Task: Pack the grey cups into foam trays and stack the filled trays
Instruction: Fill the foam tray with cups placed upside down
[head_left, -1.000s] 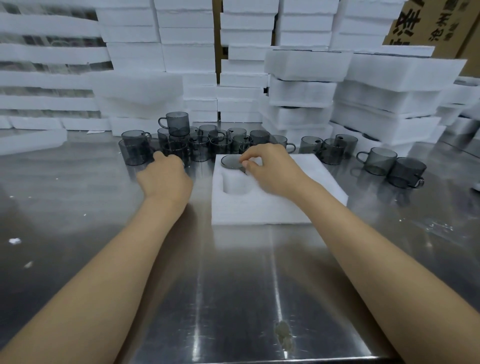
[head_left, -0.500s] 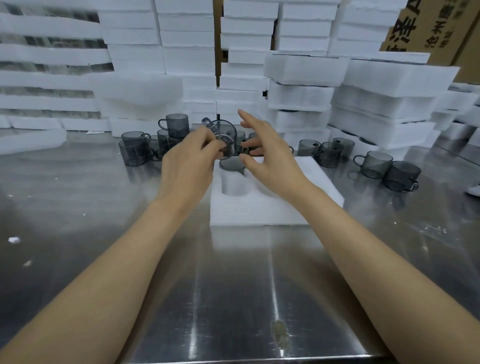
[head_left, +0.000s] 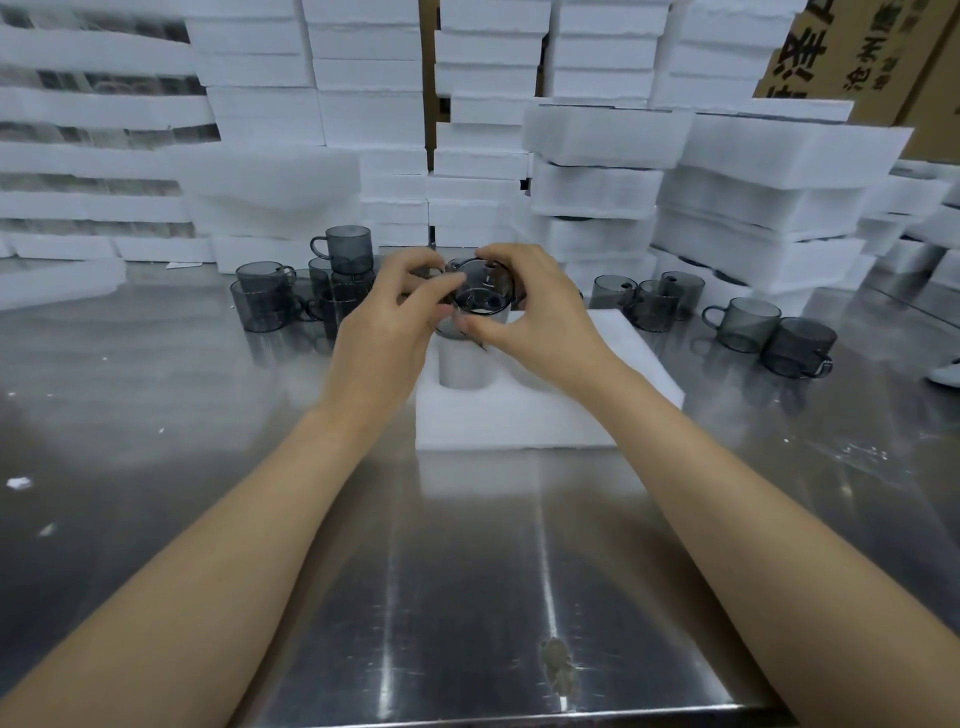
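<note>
The right hand (head_left: 540, 322) and left hand (head_left: 389, 332) both pinch a tilted grey cup (head_left: 483, 291) just above the far side of the foam tray (head_left: 519, 421); a loose handover could drop it. Lowered tilted, it might jam.

The cups (head_left: 747, 325) are smoky translucent grey. The foam trays (head_left: 524, 415) are plain white, the tabletop (head_left: 467, 571) streaky silver, the cardboard boxes (head_left: 857, 47) brown with black lettering.
</note>
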